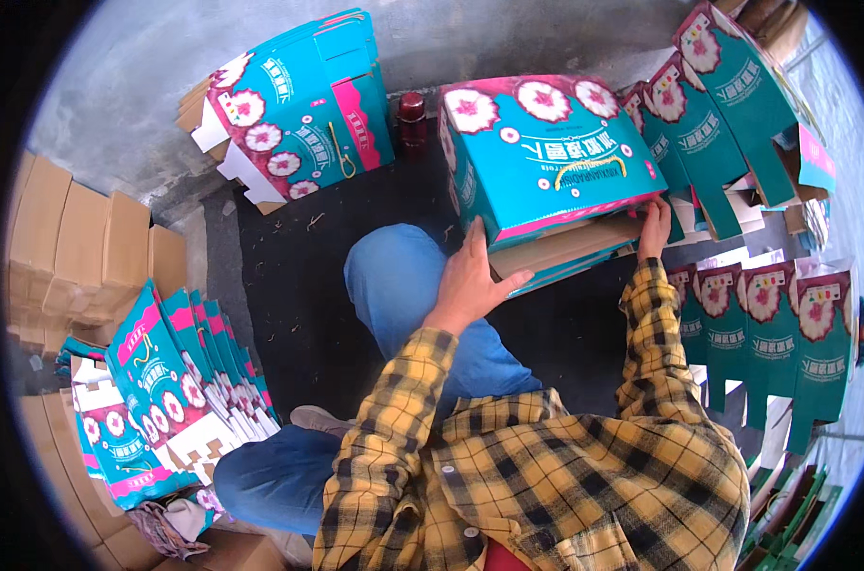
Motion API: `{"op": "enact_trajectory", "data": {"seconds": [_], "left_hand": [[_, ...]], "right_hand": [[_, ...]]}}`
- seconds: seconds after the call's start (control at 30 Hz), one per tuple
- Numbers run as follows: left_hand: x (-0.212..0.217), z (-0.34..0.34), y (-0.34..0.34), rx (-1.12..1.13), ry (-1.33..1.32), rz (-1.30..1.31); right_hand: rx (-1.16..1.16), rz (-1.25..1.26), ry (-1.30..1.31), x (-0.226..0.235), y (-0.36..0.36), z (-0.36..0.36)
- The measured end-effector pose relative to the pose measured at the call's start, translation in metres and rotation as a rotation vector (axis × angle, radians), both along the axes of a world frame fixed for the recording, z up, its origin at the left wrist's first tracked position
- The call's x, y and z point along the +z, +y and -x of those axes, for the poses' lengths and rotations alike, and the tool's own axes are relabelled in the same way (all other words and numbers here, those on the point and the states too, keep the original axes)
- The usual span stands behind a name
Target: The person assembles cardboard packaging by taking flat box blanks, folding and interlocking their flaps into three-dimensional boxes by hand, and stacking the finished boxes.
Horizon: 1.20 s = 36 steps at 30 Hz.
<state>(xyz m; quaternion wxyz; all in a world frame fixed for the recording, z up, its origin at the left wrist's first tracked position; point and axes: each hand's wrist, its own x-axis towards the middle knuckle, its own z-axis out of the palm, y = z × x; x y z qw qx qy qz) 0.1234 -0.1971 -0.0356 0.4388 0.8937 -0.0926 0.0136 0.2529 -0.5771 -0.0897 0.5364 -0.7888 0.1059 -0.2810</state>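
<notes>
In front of me is a teal carton (pixel 546 214) with a magenta edge, pictures of cut pink-and-white radish and a yellow cord handle (pixel 592 174). Its near side shows bare brown cardboard, with more teal board below. My left hand (pixel 470 285) grips the near left corner, its thumb stretched along the lower edge. At the near right corner, my right hand (pixel 653 228) has its fingers bent around the edge; part of the grip is hidden. The carton lies tilted beyond my left knee.
Flattened teal cartons (pixel 308 124) lean on the grey wall at the back left. Further stacks stand at the right (pixel 717 133) and lower right (pixel 774 324), and at the left (pixel 156 381). Brown boxes (pixel 79 238) line the left. A dark red bottle (pixel 412 122) stands near the wall.
</notes>
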Motion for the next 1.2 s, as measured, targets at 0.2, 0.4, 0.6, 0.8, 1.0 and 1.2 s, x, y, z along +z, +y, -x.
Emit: {"op": "enact_trajectory", "data": {"seconds": [0.2, 0.4, 0.6, 0.8, 1.0, 1.2], "left_hand": [[-0.015, -0.013, -0.005, -0.021, -0.088, 0.076], [-0.019, -0.010, -0.005, -0.015, -0.018, 0.053], [-0.023, -0.007, -0.006, 0.114, -0.191, 0.122], [-0.012, 0.025, 0.010, 0.097, -0.282, -0.084], [-0.009, 0.106, 0.058, -0.109, -0.324, -0.441], [-0.051, 0.140, 0.064, -0.073, -0.422, -0.486]], "right_hand": [[-0.019, 0.105, -0.016, -0.003, -0.027, 0.002], [-0.037, 0.125, 0.091, 0.004, 0.001, 0.023], [-0.150, 0.494, 0.060, -0.004, 0.016, 0.064], [-0.075, 0.706, -0.077, 0.028, 0.058, 0.106], [0.640, 0.728, -0.248, 0.030, 0.133, 0.185], [1.110, 0.463, 0.008, 0.012, 0.211, 0.242]]}}
